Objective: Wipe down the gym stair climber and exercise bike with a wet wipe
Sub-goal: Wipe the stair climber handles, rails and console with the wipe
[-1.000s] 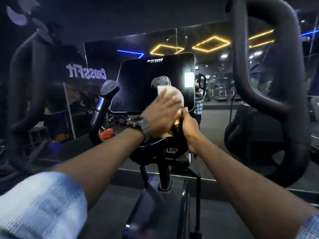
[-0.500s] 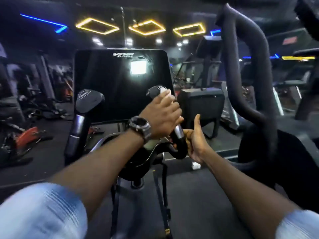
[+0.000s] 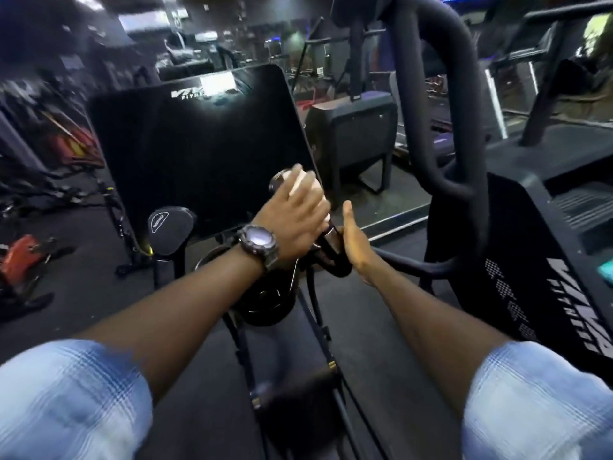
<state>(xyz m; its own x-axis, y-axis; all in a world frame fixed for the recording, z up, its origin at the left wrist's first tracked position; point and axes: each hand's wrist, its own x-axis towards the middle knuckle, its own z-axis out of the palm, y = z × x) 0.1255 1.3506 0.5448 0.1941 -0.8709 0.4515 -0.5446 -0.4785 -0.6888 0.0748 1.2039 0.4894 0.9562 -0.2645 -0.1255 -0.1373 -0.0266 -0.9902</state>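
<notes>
Both hands are gathered at the right handgrip (image 3: 326,237) of the exercise bike, just below the right edge of its dark console (image 3: 199,151). The left hand (image 3: 292,224) is curled over the grip with the wet wipe (image 3: 303,182) pressed beneath its fingers, white cloth showing past the fingertips near the grip's cap. The right hand (image 3: 356,242) is laid against the grip's right side, thumb raised; whether its fingers are wrapped behind the bar cannot be told. The wipe is judged light, limp and damp, likely to bunch or slip, so it is best kept spread under flat fingers and wrapped round the stiff, fixed bar; the bar itself can be leaned on freely. Compared with half a second ago, the view has been tilted downward and rightward, the ceiling lights are lost from sight, more of the stair climber (image 3: 517,260) is shown right of the grip, and the left fingers are stretched further up toward the cap.
</notes>
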